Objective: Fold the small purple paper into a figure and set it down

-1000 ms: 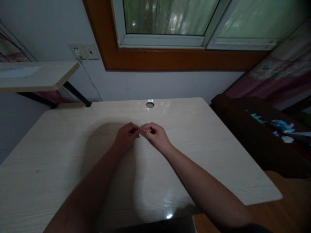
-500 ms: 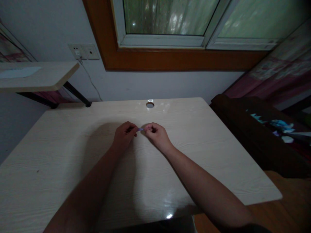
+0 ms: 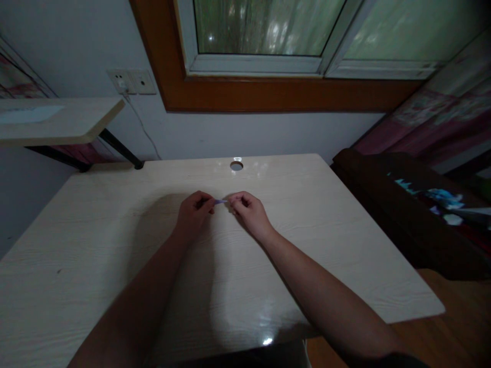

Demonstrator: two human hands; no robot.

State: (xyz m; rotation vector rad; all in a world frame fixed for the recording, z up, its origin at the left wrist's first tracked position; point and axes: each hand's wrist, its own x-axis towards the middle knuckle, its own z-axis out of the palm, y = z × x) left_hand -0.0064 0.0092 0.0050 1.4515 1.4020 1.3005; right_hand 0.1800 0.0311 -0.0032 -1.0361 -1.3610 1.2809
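two hands meet above the desk (image 3: 115, 214): our left hand (image 3: 194, 214) and right hand (image 3: 247, 212) each pinch one end of a small purple strip (image 3: 220, 202), stretched between our fingertips.

thing: small purple strip (image 3: 220, 201) | pose: stretched level between both hands' fingertips | place: just above the pale wooden counter (image 3: 345, 245), mid-far | detail: too small to tell

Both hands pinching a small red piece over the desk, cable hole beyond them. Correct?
Not red: the head view shows the small piece is purple. Left hand and right hand both pinch it over the desk, cable hole beyond them.
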